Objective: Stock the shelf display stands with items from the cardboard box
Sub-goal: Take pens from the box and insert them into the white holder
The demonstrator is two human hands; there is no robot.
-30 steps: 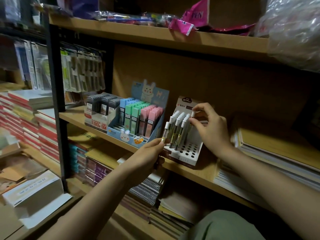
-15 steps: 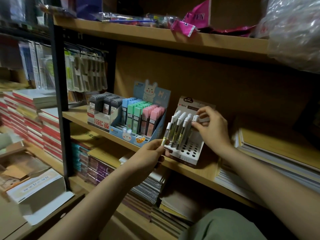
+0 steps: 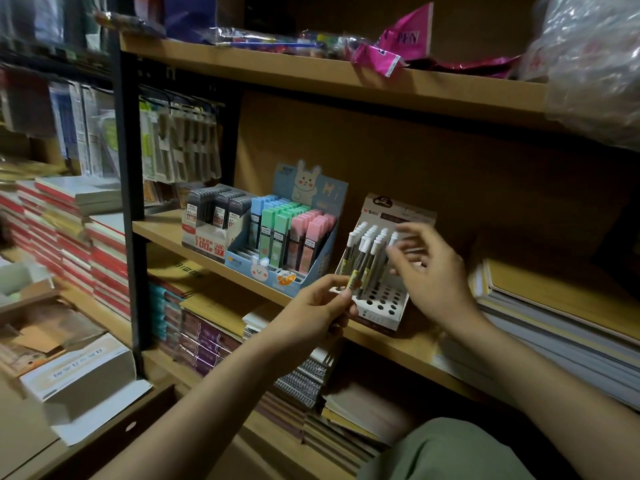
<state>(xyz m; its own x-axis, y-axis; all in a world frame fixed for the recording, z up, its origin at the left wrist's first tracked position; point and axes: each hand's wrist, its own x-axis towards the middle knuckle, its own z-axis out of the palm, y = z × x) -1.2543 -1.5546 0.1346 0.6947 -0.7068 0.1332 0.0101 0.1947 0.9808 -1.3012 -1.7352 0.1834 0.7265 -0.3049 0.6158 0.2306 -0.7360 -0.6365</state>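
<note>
A white display stand (image 3: 381, 303) with rows of holes sits on the middle wooden shelf (image 3: 408, 344). Several white-capped pencils (image 3: 367, 247) stand in its back rows; the front holes hold nothing. My left hand (image 3: 311, 313) pinches a few of these pencils (image 3: 355, 275) in a small bundle just in front of the stand's left side. My right hand (image 3: 429, 271) hovers at the stand's right side, blurred, fingers loosely spread and holding nothing. An opened white box (image 3: 79, 379) sits low at the left.
A blue rabbit display (image 3: 308, 188) with pastel lead cases and a grey lead-case box (image 3: 214, 216) stand left of the stand. Notebook stacks (image 3: 554, 327) lie at the right. A black shelf post (image 3: 130, 161) rises left; an upper shelf (image 3: 346, 81) overhangs.
My right hand has let go of the pencils in the stand and pulled back to the right, fingers spreading. My left hand keeps its bundle in about the same place.
</note>
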